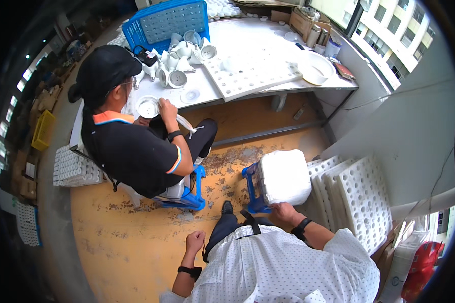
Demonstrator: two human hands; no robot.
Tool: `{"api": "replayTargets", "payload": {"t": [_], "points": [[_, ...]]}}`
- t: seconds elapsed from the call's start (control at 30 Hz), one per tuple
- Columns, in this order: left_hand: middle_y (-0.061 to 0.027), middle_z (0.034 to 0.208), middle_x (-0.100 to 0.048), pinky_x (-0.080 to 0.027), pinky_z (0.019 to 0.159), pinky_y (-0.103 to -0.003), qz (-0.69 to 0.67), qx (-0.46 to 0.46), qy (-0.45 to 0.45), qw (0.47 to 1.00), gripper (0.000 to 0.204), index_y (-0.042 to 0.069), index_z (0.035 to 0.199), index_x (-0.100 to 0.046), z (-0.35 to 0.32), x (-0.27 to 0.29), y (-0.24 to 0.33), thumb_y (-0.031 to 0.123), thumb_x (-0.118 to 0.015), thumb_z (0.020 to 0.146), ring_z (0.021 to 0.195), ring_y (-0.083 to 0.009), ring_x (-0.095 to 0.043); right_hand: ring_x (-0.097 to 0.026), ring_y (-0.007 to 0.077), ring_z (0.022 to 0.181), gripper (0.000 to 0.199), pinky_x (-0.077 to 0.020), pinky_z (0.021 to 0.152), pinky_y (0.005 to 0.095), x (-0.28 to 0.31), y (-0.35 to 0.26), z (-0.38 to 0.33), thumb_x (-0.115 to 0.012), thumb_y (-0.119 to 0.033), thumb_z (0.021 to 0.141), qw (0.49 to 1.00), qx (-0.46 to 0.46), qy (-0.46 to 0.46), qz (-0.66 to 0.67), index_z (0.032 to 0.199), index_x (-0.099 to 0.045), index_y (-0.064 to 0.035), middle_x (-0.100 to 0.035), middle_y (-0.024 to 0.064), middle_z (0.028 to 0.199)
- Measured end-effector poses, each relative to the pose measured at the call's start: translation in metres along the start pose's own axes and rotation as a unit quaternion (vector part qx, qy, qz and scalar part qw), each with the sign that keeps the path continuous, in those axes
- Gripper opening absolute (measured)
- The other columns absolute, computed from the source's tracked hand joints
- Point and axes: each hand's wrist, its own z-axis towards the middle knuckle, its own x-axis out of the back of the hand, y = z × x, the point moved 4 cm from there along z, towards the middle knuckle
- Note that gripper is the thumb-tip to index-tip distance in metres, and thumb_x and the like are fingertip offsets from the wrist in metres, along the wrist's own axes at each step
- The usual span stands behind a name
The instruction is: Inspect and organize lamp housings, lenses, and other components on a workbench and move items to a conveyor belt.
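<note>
My right hand (pixel 286 213) is closed at the near edge of a blue plastic stool (pixel 251 189) with a bulky white padded seat (pixel 287 178). Its fingertips are at the lower rim of the padding; the underside of the grip is hidden. Low beside my left leg hangs my left hand (pixel 195 241), its fingers curled in and nothing visible in them. A seated co-worker (pixel 131 131) to my left holds a white round lamp housing (pixel 148 107) in their own hands, at the edge of the white table (pixel 247 38).
White lamp housings (pixel 177 58) lie heaped before a blue crate (pixel 167 22). A perforated white foam board (pixel 253 76) and a white basin (pixel 316 69) rest on the table. More foam boards (pixel 364 192) lean against the right wall. The co-worker sits on another blue stool (pixel 197 189).
</note>
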Motion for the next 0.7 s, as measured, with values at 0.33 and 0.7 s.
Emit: {"api": "replayTargets", "payload": {"t": [0.33,0.7], "points": [[-0.0147,0.095,-0.064,-0.047,0.074,-0.030,0.115,-0.092,-0.069,0.987,0.032,0.002,0.092,-0.065,0.112,-0.005,0.090,0.030,-0.054,0.080,0.086,-0.0223,-0.063,-0.011,0.0256,0.133,0.089,-0.0101,0.107,0.0294,-0.001,0.054,0.074,-0.059,-0.040,0.080,0.903,-0.101,-0.153,0.388,0.137,-0.006,0.0037,-0.013,0.0210,0.142],[-0.0037,0.088,-0.065,-0.045,0.075,-0.023,-0.165,-0.058,-0.027,0.984,0.026,0.004,0.099,-0.064,0.208,-0.113,0.021,0.024,-0.060,0.083,0.082,-0.0098,-0.057,-0.038,0.0253,0.120,0.067,-0.0291,0.101,0.0311,0.154,0.052,0.268,-0.063,-0.031,0.078,0.897,-0.113,-0.190,0.381,0.132,-0.033,-0.0027,-0.039,0.0180,0.131]]}}
